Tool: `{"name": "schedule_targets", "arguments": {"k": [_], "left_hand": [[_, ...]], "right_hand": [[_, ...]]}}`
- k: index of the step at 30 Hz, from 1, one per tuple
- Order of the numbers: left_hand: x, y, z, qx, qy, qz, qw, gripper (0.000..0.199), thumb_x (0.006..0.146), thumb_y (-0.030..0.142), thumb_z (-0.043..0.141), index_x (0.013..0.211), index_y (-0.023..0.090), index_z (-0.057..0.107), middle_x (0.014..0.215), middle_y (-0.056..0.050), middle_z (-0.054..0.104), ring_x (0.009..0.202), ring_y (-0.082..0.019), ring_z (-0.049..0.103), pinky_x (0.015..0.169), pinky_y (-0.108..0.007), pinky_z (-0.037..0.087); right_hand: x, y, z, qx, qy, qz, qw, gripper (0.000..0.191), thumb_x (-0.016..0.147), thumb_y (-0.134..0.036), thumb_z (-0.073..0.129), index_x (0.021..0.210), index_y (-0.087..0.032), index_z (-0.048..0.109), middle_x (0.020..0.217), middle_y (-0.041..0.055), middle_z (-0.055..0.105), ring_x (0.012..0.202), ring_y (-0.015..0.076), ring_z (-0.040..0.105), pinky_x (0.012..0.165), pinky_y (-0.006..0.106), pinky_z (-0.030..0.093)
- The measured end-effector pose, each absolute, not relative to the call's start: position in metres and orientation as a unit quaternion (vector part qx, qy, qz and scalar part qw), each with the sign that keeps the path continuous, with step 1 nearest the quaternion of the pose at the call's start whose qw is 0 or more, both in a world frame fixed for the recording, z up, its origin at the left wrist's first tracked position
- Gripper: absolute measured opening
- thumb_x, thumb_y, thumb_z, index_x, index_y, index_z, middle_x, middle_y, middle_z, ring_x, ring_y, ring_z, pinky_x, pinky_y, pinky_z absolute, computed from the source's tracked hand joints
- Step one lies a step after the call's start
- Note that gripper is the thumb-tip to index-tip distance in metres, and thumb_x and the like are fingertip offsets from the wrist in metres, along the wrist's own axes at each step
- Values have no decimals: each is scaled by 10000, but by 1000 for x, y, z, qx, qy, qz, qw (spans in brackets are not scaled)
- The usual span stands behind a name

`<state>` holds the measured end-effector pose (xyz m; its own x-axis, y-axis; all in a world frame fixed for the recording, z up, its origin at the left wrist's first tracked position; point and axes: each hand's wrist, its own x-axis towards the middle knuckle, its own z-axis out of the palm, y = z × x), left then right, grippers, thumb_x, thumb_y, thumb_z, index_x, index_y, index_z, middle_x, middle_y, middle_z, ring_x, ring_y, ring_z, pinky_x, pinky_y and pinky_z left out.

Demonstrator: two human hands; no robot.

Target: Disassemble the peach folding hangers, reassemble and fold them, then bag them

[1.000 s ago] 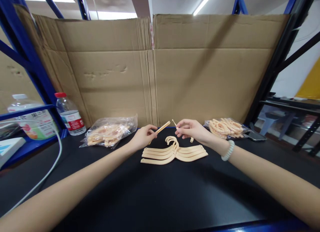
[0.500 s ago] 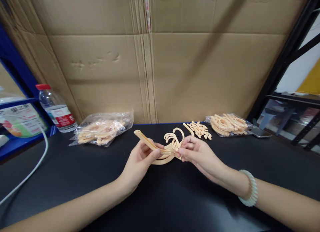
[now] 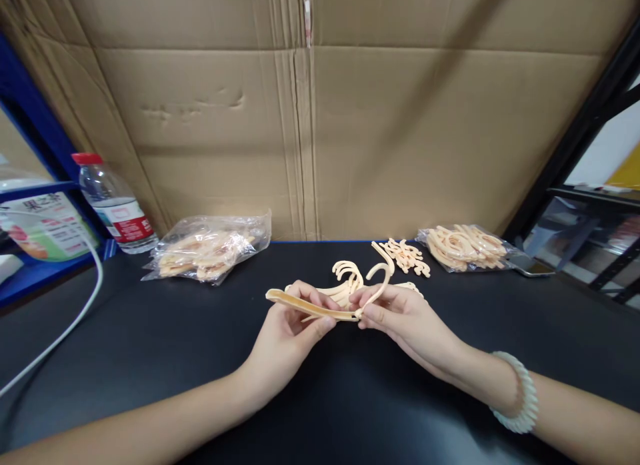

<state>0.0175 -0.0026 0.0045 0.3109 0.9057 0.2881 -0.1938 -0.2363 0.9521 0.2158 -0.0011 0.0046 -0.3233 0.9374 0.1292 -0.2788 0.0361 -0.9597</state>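
Nearer than the hanger stack (image 3: 345, 293), the left hand (image 3: 285, 337) closes on a grooved bar (image 3: 310, 309); the right hand (image 3: 407, 321) pinches a hook (image 3: 387, 283) at the bar's end.

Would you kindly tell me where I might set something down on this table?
Bare tabletop lies between the white cable and left hand, and between the right hand and rightmost bag. Behind the hands, hangers and loose pieces crowd it.

cardboard (image 3: 225, 151): was moderately lit; diagonal shadow crossed upper right
tabletop (image 3: 150, 345): looked dark, faint sheen lower right
left bag (image 3: 257, 233): threw glints
frame edges: looked stretched, soft
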Motion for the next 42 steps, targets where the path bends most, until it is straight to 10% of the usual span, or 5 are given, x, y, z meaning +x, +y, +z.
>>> {"name": "schedule_targets", "arguments": {"k": [42], "left_hand": [[21, -8, 3, 618, 298, 498, 531, 241, 767, 229, 722, 765, 198, 482, 779, 11, 620, 793, -150, 610, 760, -286, 509]], "right_hand": [[209, -5, 1, -330, -633, 509, 481, 270, 791, -416, 682, 802, -187, 539, 637, -20, 572, 504, 101, 570, 480, 228, 474]]}}
